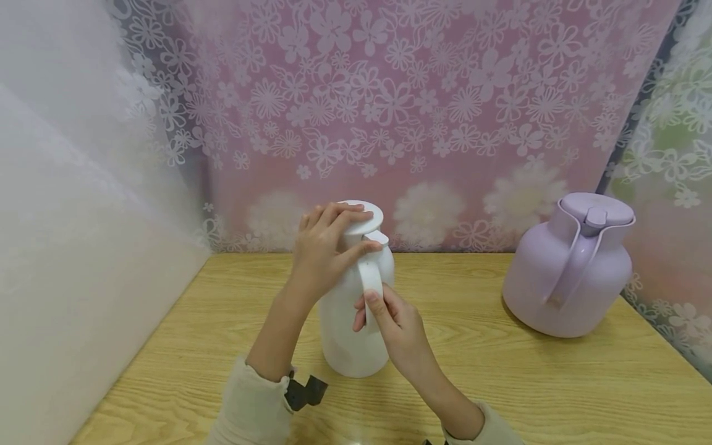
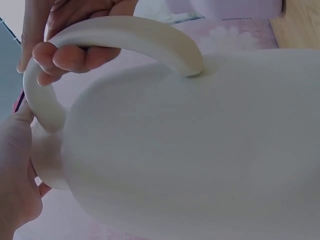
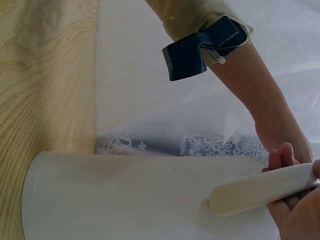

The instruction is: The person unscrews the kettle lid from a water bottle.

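Note:
A white vacuum jug point(image 1: 353, 349) stands upright on the wooden table. My right hand point(image 1: 403, 334) grips its handle point(image 1: 369, 278), fingers passing through the loop and thumb along the outside. At the top, my left hand point(image 1: 322, 253) holds the round lid point(image 1: 369, 217), fingers laid over it and thumb near the upper end of the handle. The left wrist view shows the handle point(image 2: 135, 32) arching above the jug's body point(image 2: 200, 145), with curled right fingers point(image 2: 70, 59) under it. In the right wrist view, the jug point(image 3: 125, 195) lies sideways across the picture.
A lilac jug point(image 1: 536, 278) with a handle and lid stands at the right of the wooden table point(image 1: 456, 371). A floral curtain point(image 1: 345, 111) hangs behind, and a pale sheet point(image 1: 83, 216) borders the left side. A black wrist mount point(image 1: 306, 392) sits at my left cuff.

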### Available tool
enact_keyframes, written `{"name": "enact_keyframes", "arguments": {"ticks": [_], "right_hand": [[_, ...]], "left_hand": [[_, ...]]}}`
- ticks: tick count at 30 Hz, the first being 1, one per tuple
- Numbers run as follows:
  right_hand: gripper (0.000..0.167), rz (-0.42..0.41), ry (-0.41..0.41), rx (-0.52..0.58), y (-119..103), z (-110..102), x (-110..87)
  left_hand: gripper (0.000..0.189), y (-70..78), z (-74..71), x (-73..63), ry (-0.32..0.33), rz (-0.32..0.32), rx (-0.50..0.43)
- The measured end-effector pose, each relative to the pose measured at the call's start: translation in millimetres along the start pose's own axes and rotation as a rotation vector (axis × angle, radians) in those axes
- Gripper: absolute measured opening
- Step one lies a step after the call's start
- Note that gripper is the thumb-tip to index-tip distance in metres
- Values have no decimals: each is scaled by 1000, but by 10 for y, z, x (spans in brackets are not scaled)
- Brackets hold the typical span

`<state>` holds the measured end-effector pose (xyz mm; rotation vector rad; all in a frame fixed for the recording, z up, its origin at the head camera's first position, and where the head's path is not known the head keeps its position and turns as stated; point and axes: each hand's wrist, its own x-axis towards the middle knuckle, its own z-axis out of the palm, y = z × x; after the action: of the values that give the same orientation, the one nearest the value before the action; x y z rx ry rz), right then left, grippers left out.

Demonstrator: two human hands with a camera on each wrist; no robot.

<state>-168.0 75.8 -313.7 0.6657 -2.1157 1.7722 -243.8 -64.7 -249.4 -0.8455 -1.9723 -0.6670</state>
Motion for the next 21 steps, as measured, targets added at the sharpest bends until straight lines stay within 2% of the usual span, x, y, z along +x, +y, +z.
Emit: {"name": "enact_keyframes", "arguments": {"ticks": [4,13,21], "right_hand": [[24,0,2,-9,-7,1,-1],[24,-3,-3,-6,-2,-3,1],[24,3,-2,8,-2,5,-1]], "left_hand": [[46,58,-10,14,-34,-48,57],[47,227,-31,65,-124,-187,158],[51,413,-20,149,-209,-304,301]]}}
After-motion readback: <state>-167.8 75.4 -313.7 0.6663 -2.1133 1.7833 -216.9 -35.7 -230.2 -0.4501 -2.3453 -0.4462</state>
